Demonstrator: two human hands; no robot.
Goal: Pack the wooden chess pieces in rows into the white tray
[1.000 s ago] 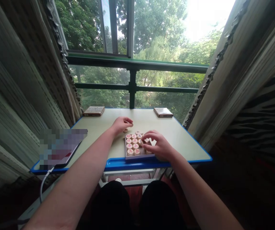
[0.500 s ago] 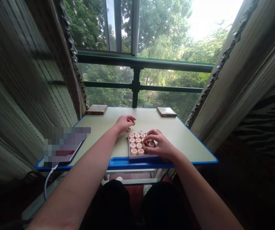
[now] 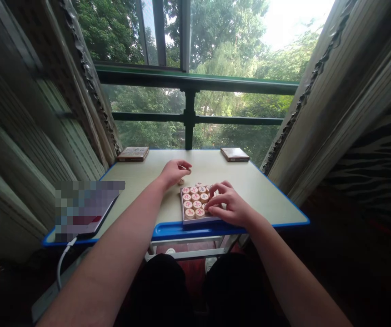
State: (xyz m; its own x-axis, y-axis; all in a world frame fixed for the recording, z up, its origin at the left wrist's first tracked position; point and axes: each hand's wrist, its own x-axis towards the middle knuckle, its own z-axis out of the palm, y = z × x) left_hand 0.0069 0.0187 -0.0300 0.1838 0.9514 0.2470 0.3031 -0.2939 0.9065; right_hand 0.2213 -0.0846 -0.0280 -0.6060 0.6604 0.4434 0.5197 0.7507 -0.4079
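Note:
A shallow box [image 3: 182,212] near the table's front edge holds several rows of round wooden Chinese chess pieces [image 3: 196,196], most with red characters. My right hand [image 3: 231,203] is over the right side of this box. Its fingertips pinch a piece at the front row, and the hand hides the pieces behind it. Beyond the box, to the left, my left hand [image 3: 177,171] grips another chess piece [image 3: 189,171] between thumb and fingers. Just below that hand a loose piece [image 3: 181,181] lies on the table. One more piece [image 3: 198,184] shows at the box's far edge.
The pale table [image 3: 270,195] has a blue rim. Flat boxes stand at its back left [image 3: 133,154] and back right [image 3: 234,154]. A blurred-out tablet-like device [image 3: 96,209] with a white cable [image 3: 60,263] lies at the left edge. Curtains flank the window.
My right fingers have brought a tilted piece down into the box's front row. My left hand stays beyond the box with its piece. The view has shifted slightly.

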